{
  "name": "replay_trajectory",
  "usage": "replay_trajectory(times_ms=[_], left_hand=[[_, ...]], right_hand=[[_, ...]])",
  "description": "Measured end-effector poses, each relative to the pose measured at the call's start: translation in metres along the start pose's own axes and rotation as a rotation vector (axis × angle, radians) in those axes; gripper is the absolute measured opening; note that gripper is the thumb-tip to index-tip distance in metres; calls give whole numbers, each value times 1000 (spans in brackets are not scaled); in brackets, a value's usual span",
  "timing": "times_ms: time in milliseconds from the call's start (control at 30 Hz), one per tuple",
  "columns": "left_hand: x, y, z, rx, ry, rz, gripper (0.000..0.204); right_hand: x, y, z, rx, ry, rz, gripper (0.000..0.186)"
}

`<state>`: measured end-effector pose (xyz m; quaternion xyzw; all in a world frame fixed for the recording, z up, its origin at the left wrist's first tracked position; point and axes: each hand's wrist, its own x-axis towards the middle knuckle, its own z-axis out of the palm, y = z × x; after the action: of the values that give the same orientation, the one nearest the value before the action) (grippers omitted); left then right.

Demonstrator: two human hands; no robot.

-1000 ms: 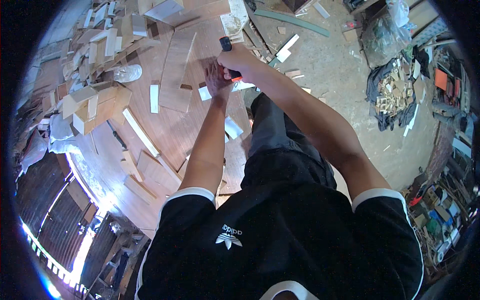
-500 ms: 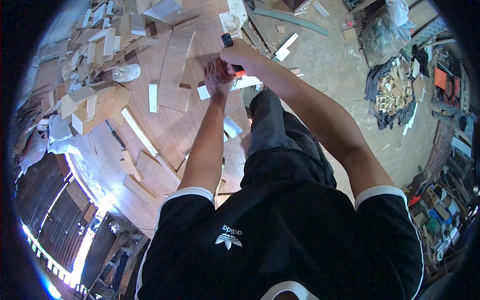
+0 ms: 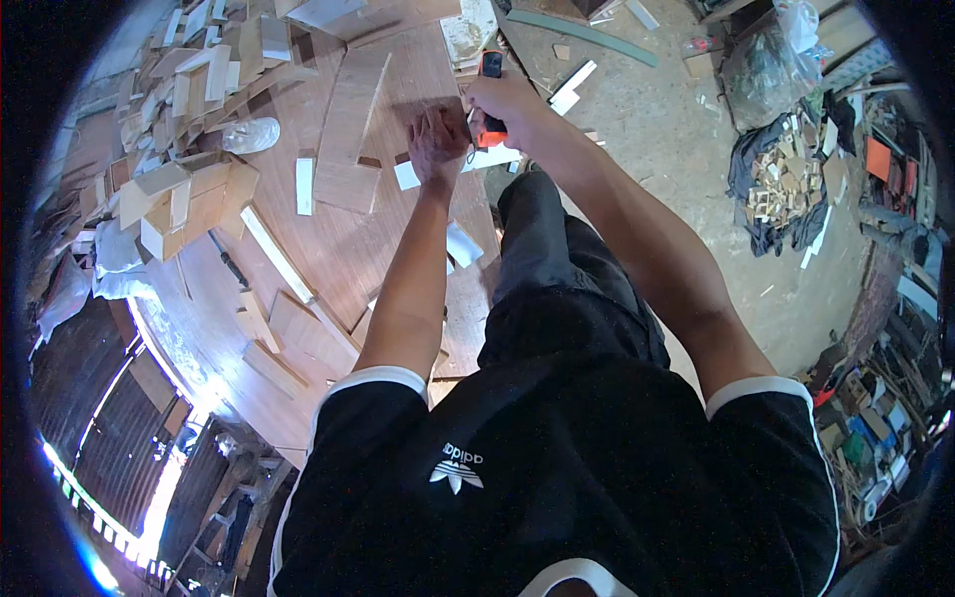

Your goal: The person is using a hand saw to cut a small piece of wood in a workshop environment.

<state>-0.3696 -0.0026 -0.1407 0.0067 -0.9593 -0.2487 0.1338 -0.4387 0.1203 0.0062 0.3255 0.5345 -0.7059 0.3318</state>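
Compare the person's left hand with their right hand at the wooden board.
The left hand lies palm down with nothing in it, pressing on the wooden board; the right hand is closed round an orange and black tool. The left hand lies further over the board, the right hand near its edge. Both are bare and almost touching.
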Motion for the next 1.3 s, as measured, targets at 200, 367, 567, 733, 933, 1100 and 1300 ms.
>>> replay_trajectory(times_ms=[200, 367, 567, 733, 933, 1100, 1300], left_hand=[[-5, -15, -2, 67, -13, 6, 27], [0, -6, 1, 27, 1, 31, 45], [2, -10, 2, 146, -3, 45, 49], [-4, -8, 0, 88, 19, 55, 42], [-1, -1, -8, 59, 47, 71, 32], [-8, -5, -13, -135, 97, 47, 34], [-5, -16, -1, 119, 59, 82, 40]], right_hand=[[-25, 9, 14, -56, -7, -65, 8], [-16, 8, 17, 89, 68, -49, 7], [-10, 8, 16, 126, 95, -72, 6], [-12, -4, 15, -238, -103, -50, 4], [-6, -3, 25, -432, -127, -87, 5], [-19, -10, 35, -531, -107, -120, 7], [-17, -9, 24, -339, -92, -74, 4]])
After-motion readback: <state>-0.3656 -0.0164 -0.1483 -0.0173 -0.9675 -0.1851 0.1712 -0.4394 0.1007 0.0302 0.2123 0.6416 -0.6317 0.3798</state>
